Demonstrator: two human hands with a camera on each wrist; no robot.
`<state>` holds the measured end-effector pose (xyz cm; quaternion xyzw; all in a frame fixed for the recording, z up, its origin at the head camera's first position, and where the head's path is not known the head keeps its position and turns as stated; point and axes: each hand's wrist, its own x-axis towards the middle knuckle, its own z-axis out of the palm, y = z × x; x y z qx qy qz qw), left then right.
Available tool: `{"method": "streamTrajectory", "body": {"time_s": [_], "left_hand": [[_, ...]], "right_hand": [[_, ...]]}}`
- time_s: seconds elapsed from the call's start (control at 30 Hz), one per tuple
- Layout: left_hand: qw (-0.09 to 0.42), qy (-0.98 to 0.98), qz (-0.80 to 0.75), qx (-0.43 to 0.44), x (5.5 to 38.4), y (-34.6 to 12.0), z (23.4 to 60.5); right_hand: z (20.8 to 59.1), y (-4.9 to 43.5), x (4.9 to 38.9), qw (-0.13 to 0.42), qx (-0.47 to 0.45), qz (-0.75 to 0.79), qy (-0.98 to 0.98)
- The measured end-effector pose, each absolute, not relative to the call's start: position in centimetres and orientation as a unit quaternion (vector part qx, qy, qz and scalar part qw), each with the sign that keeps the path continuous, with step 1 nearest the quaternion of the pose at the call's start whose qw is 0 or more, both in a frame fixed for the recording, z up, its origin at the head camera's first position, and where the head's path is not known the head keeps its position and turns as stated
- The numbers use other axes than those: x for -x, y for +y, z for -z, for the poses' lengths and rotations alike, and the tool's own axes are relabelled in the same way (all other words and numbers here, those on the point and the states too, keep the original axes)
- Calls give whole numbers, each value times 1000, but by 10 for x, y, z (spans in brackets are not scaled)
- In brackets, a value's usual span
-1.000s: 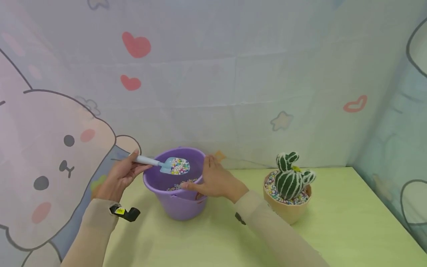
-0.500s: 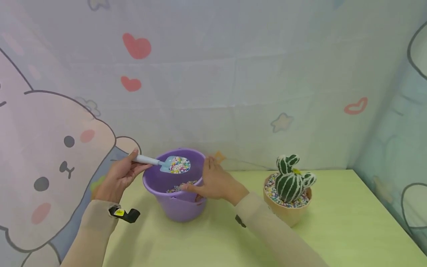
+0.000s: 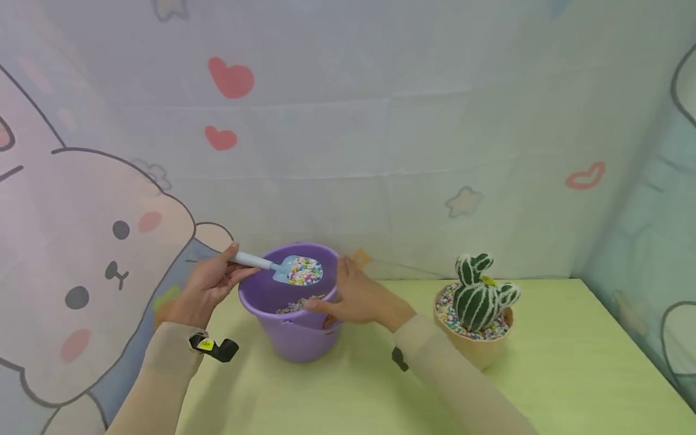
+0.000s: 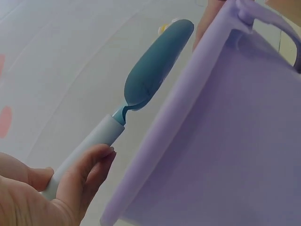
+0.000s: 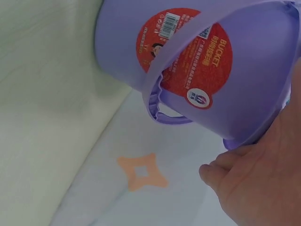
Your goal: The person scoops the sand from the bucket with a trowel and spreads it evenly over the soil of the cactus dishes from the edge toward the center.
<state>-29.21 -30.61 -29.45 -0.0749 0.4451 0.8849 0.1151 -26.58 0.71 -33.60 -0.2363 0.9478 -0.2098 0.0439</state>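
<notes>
My left hand [image 3: 209, 284] pinches the pale handle of a light blue hand trowel [image 4: 150, 70], whose blade is heaped with small multicoloured beads [image 3: 306, 271]. Its blade is level over the mouth of a purple bucket [image 3: 301, 338]. More beads [image 3: 299, 303] lie inside that bucket. At the bucket's right rim, my right hand [image 3: 361, 296] grips with the thumb over the front edge and the fingers on the far side. From the right wrist, the bucket's red label [image 5: 188, 52] and its hanging handle show beside that hand.
A crocheted cactus [image 3: 478, 305] stands in a tan pot [image 3: 478, 350] of similar beads, to the right of my right forearm. Under everything is a light green table [image 3: 565, 362]. A printed curtain [image 3: 413, 151] hangs close behind the bucket.
The loaded trowel has shifted slightly rightward over the bucket with my left hand. My right hand keeps its place at the rim. The head view has turned a little left.
</notes>
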Motion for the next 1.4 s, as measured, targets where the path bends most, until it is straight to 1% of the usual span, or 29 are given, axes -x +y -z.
{"method": "streamTrajectory", "body": {"time_s": [0.13, 0.2, 0.4, 0.5, 0.67, 0.8, 0.9, 1.07, 1.4], "left_hand": [[119, 443, -885, 79, 294, -293, 294], [121, 442, -885, 81, 294, -287, 294], [120, 452, -880, 77, 297, -268, 289], [119, 453, -880, 76, 298, -257, 286], [109, 476, -871, 58, 300, -241, 284], [105, 495, -861, 46, 298, -229, 284], [108, 495, -861, 45, 296, -220, 286], [116, 488, -864, 45, 294, -207, 289], [130, 462, -875, 57, 292, -169, 293]], "right_hand": [[333, 21, 270, 40, 252, 227, 940], [328, 31, 270, 29, 250, 224, 942], [301, 70, 267, -49, 234, 200, 950], [286, 93, 261, -77, 227, 204, 949], [264, 126, 246, -103, 212, 216, 948], [252, 154, 231, -121, 212, 220, 945], [248, 178, 218, -128, 207, 224, 944], [250, 213, 198, -130, 169, 215, 953], [275, 260, 181, -111, 125, 214, 962]]}}
